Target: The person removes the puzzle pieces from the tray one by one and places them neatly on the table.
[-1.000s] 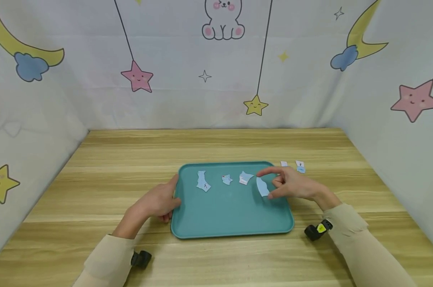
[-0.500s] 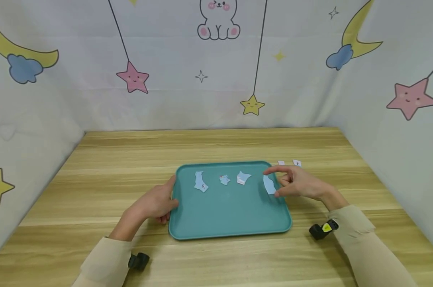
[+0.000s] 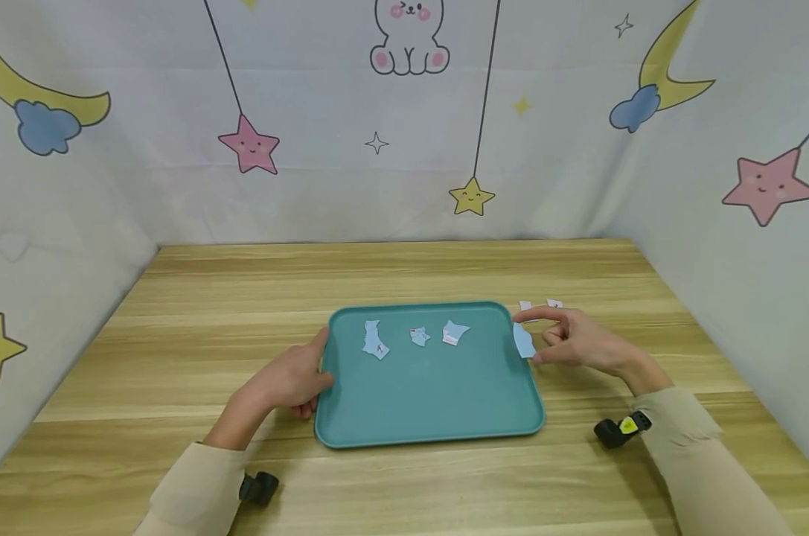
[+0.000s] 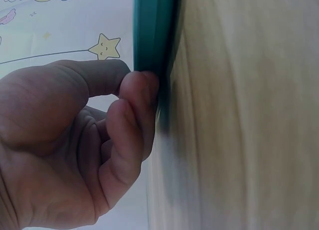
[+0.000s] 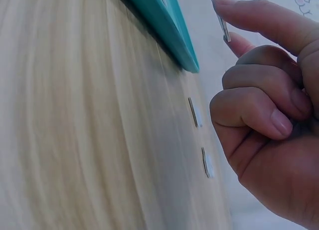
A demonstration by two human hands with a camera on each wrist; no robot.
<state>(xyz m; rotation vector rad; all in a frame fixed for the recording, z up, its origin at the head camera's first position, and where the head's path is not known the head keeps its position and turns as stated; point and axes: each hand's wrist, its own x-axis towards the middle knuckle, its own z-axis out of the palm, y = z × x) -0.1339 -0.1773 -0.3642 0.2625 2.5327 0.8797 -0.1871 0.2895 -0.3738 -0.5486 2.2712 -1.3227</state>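
A teal tray point(image 3: 431, 402) lies on the wooden table, with several irregular light-blue printed puzzle pieces inside it along the far half. My left hand point(image 3: 295, 378) grips the tray's left rim, and the left wrist view shows the thumb and fingertips point(image 4: 135, 88) right at that edge. With index finger and thumb, my right hand point(image 3: 581, 342) pinches a curved light-blue puzzle piece point(image 3: 524, 340) by its ends over the tray's right rim. In the right wrist view that piece point(image 5: 220, 18) appears edge-on, above the table, and the other fingers are curled into the palm.
Beyond the tray's far right corner, two small puzzle pieces lie on the table, one point(image 5: 195, 113) nearer the tray than the other point(image 5: 207, 163); my right hand partly covers them in the head view. A printed cloth point(image 3: 310, 201) hangs behind the table point(image 3: 243, 275).
My right hand has carried the pinched puzzle piece rightward, from over the tray's inside to its right rim. The left hand keeps its grip on the tray. The head view has shifted slightly.
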